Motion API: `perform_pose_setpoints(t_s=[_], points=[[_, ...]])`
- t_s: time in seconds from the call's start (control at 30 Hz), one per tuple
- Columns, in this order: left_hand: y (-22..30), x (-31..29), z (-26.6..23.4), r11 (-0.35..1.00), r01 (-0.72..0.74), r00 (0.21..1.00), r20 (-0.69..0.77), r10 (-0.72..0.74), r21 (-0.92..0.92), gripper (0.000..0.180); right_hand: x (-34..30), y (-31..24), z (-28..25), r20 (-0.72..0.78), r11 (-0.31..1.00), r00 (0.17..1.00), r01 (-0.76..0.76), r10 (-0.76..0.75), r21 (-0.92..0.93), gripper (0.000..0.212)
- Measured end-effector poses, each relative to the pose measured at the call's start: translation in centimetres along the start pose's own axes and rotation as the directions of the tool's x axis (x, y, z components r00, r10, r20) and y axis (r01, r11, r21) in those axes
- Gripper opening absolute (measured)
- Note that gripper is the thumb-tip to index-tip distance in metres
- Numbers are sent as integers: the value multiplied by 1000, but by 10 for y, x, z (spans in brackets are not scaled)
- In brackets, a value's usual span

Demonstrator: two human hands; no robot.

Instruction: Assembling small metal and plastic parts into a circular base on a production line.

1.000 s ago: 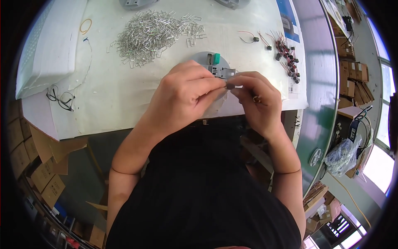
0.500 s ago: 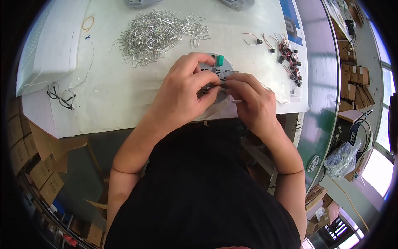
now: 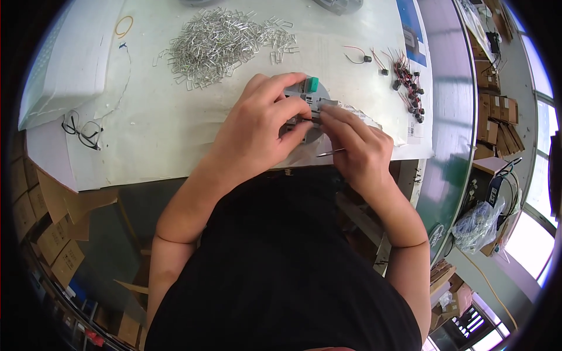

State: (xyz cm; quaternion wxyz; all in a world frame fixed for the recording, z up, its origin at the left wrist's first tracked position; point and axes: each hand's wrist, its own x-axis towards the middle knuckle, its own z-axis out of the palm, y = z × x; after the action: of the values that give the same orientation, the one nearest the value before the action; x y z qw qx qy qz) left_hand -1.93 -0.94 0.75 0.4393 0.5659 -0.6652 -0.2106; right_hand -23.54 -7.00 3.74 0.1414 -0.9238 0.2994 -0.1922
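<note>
A round grey plastic housing [image 3: 319,96] lies on the table between my hands, with a green block [image 3: 312,85] near its far edge. My left hand [image 3: 254,126] reaches over its left side. Its thumb and index finger pinch together on a small, thin dark piece, mostly hidden, while another finger rests by the green block. From the right, my right hand [image 3: 360,140] has its fingertips closed at the same spot, nearly touching the left ones. A thin metal tool [image 3: 329,153] sticks out of my right hand below the fingers; its kind cannot be made out.
Many U-shaped metal wire pieces [image 3: 219,47] lie heaped beyond my left hand. Small black parts with red and black leads [image 3: 408,88] are bunched at the right. A torn printed paper [image 3: 357,111] lies by my right hand, eyeglasses [image 3: 84,131] and white foam [image 3: 70,70] at the left.
My right hand has turned slightly, and the thin metal tool now shows more clearly beneath it. Both hands stay at the housing. The whole view has shifted a little.
</note>
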Motion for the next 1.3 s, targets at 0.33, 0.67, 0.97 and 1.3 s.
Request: perform_pose_setpoints(t_s=[0.33, 0.67, 0.97, 1.3], points=[[-5, -5, -6, 993, -51, 998, 53, 46, 109, 36, 22, 6, -15, -117, 805, 988, -10, 98, 593, 21], [20, 5, -1, 963, 62, 994, 69, -83, 260, 77, 51, -9, 27, -255, 651, 955, 98, 150, 752, 55], [30, 0, -14, 990, -126, 990, -50, 129, 65, 89, 23, 0, -75, -64, 336, 960, -32, 271, 941, 36], [15, -18, -31, 985, 144, 981, 148, -129, -96, 93, 26, 4, -38, 298, 984, 941, -178, 160, 33, 10]])
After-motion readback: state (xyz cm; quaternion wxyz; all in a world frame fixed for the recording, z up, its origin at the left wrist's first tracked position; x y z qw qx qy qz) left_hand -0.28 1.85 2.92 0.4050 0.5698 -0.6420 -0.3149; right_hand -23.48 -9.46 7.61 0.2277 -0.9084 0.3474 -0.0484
